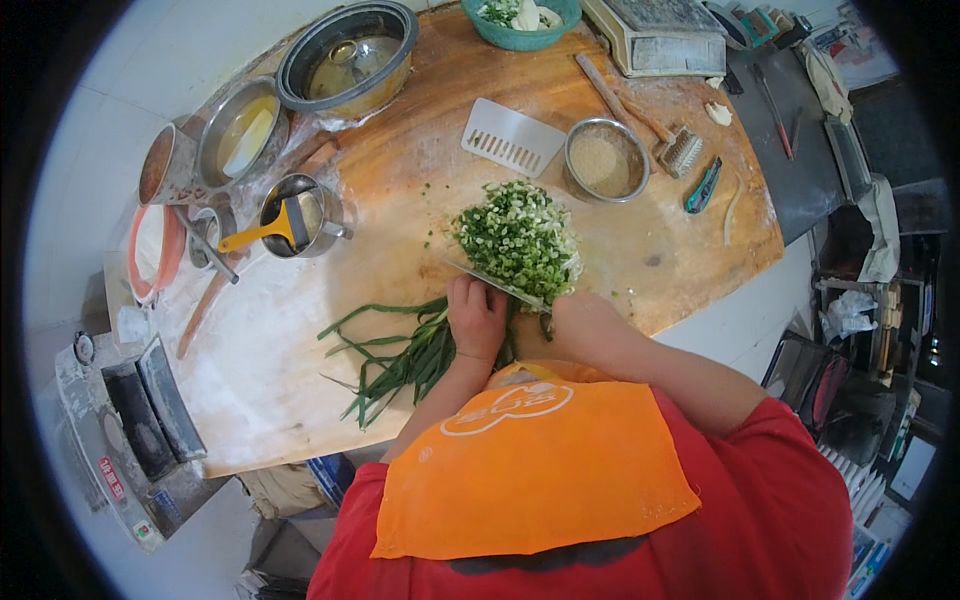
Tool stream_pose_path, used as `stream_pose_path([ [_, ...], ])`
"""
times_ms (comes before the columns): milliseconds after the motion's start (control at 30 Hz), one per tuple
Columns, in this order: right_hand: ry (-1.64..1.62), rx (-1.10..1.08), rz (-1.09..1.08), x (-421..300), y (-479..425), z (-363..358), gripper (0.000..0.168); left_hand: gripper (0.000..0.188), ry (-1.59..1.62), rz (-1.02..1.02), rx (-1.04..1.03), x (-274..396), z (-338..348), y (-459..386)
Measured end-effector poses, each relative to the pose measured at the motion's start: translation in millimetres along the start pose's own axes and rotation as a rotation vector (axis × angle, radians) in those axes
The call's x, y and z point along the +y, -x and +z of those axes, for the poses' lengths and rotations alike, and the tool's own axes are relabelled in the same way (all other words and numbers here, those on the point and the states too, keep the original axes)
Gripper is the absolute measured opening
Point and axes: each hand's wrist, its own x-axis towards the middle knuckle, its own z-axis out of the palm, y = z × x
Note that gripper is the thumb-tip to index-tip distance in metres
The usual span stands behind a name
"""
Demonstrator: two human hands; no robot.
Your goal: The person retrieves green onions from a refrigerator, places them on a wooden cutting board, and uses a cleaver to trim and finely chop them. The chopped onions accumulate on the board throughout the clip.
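Observation:
My left hand (476, 319) presses down on a bunch of long green scallions (412, 356), whose leafy ends trail to the left over the wooden board. My right hand (589, 326) is closed at the near right end of a knife, its handle hidden in the fist. The knife's blade (499, 285) lies between my left fingers and a heap of chopped scallions (517, 236). Beyond the heap rest a slotted metal scraper (514, 137) and a steel bowl of pale granules (606, 160).
A turquoise utility knife (703, 185), a spiked roller (680, 152) and a wooden rolling pin (604, 88) lie at the right. Pots, a steel cup (319, 217) with a yellow-handled brush (259, 234), and a dough machine (135, 442) stand left. A green bowl (523, 34) sits at the back.

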Motion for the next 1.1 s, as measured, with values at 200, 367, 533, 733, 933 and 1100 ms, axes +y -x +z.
stream_pose_path([
  [200, -0.013, 0.052, -0.019, -2.7, -10.6, -6.2, 0.016, 0.018, 0.003, 0.004, -0.023, -2.0, -1.2, 5.4],
  [367, -0.081, 0.083, 0.024, 1.8, -12.2, 24.8, 0.017, 0.017, -0.062, -0.036, -0.039, 2.3, 1.3, 6.8],
  [533, -0.186, 0.062, 0.056, 15.0, -37.5, 7.7, 0.019, 0.023, -0.012, -0.045, -0.07, 2.5, -3.2, -2.2],
  [733, -0.394, 0.15, 0.133, 63.7, -0.7, -17.4, 0.024, 0.074, -0.287, -0.057, -0.308, 30.0, -14.2, -0.9],
  [933, -0.355, 0.212, 0.101, 104.3, -0.1, 30.2, 0.026, 0.123, -0.492, -0.336, -0.616, 84.6, -12.7, -5.0],
  [1100, -0.315, 0.22, 0.036, 94.3, 2.1, 27.6, 0.026, 0.109, -0.5, -0.376, -0.651, 47.3, -44.1, -1.6],
])
